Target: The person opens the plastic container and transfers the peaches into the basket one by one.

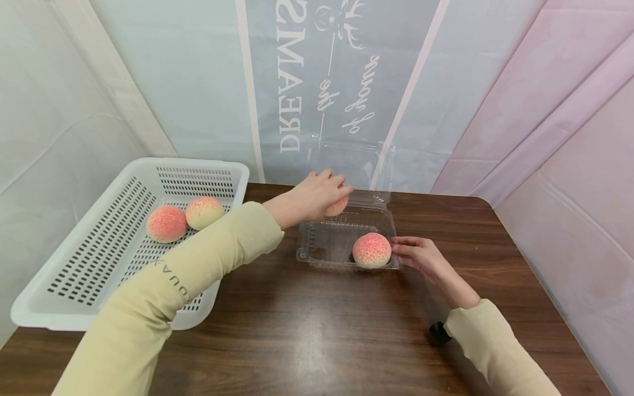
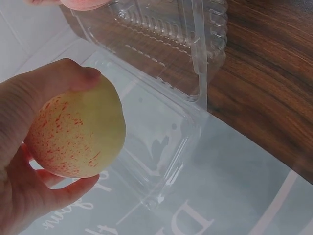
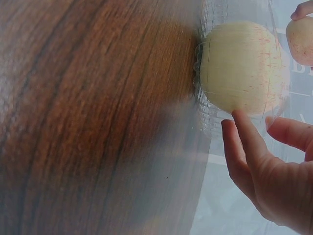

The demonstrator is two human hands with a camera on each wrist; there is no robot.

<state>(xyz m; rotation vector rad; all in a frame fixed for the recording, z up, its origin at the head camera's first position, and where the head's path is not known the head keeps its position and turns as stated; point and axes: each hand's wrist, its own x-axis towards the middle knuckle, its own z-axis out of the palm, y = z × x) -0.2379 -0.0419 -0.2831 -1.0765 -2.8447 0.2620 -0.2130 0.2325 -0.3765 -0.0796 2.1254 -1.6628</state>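
My left hand (image 1: 317, 195) grips a red-speckled, pale yellow peach (image 2: 80, 125) over the back of the clear plastic clamshell box (image 1: 327, 239). Thumb and fingers wrap round its sides, while the head view shows only part of this peach below the fingers. A second peach (image 1: 372, 250), pink on top and pale underneath, sits in the front right corner of the box. Beside that corner is my right hand (image 1: 421, 256), its fairly straight fingers (image 3: 249, 139) at the box's right wall. The box's hinged lid (image 1: 351, 165) stands raised at the back.
To the left stands a white slotted plastic basket (image 1: 116, 220) holding a redder peach (image 1: 167, 224) and a paler peach (image 1: 205, 213). Behind the brown wooden table (image 1: 297, 341) hangs a printed cloth (image 1: 198, 82). A small black object (image 1: 440, 333) lies by the right sleeve.
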